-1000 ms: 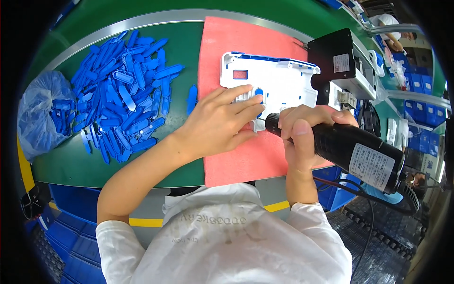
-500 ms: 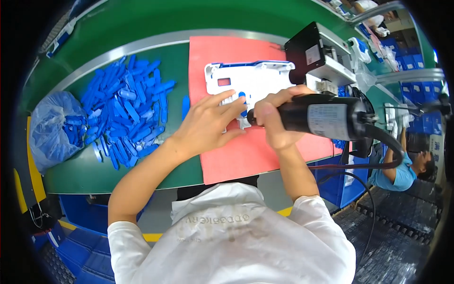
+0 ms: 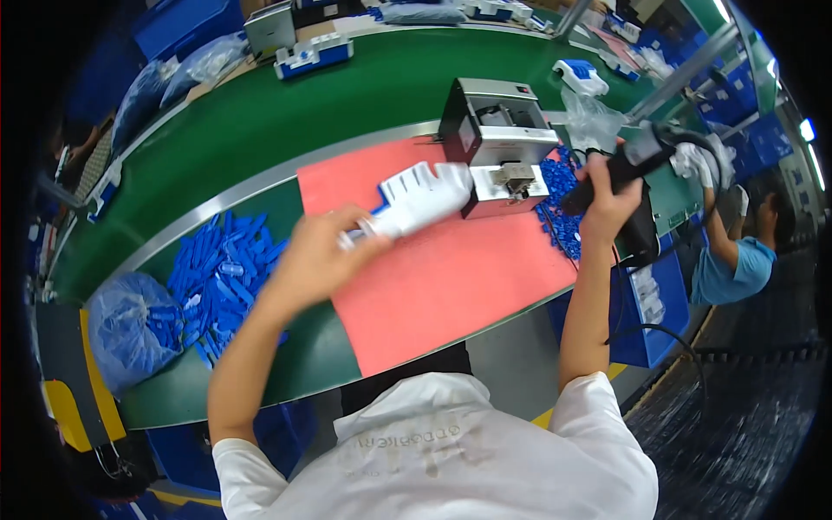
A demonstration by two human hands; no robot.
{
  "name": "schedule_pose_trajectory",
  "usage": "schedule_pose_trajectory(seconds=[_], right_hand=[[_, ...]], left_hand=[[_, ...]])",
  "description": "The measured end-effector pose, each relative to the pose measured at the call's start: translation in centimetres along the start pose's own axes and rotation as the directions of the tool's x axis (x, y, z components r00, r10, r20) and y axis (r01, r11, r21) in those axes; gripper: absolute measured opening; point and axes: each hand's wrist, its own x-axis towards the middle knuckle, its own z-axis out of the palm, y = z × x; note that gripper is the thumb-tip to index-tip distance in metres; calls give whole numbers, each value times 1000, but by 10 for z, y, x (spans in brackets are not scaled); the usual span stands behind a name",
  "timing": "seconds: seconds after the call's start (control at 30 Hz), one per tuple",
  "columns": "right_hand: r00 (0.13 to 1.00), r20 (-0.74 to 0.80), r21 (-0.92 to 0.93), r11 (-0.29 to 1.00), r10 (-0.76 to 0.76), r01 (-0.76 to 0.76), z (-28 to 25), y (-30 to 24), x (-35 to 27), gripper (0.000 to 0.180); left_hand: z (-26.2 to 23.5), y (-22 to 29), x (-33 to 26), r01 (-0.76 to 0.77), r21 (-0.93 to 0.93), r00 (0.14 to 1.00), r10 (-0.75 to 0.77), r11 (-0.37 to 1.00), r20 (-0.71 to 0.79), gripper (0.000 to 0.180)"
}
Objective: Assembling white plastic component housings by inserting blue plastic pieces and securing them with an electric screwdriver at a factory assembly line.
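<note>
My left hand is closed on the near end of a white plastic housing with blue trim. The housing is tilted over the pink mat and slightly blurred; its far end comes close to a black and silver bench device. My right hand grips a black power screwdriver with a cable, over a heap of small blue parts right of the mat. I cannot make out the screwdriver's tip.
At the left lie a pile of blue plastic strips and a clear bag of more strips. Beyond the metal rail runs a green belt carrying another blue-and-white housing. A person in a blue shirt is at the right.
My right hand has moved right with the screwdriver, away from the housing. My left hand has gone from lying on the housing to gripping it, and the housing is turned. The view has shifted.
</note>
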Motion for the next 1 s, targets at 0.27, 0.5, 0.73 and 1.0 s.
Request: schedule_pose_trajectory(seconds=[0.27, 0.5, 0.73, 1.0], right_hand=[[996, 86, -163, 987, 16, -2, -8, 16, -6, 51], [828, 499, -638, 755, 255, 152, -39, 48, -70, 22], [801, 563, -616, 750, 204, 242, -25, 54, -78, 15], [858, 494, -592, 778, 143, 211, -7, 60, -83, 9]], left_hand=[[-101, -78, 81, 277, -724, 944, -318, 632, 84, 29], [-81, -149, 112, 79, 523, 953, 90, 849, -289, 35], [-76, -167, 79, 159, 724, 910, 186, 672, -372, 47], [-36, -54, -20, -83, 569, 945, 245, 818, -216, 28]])
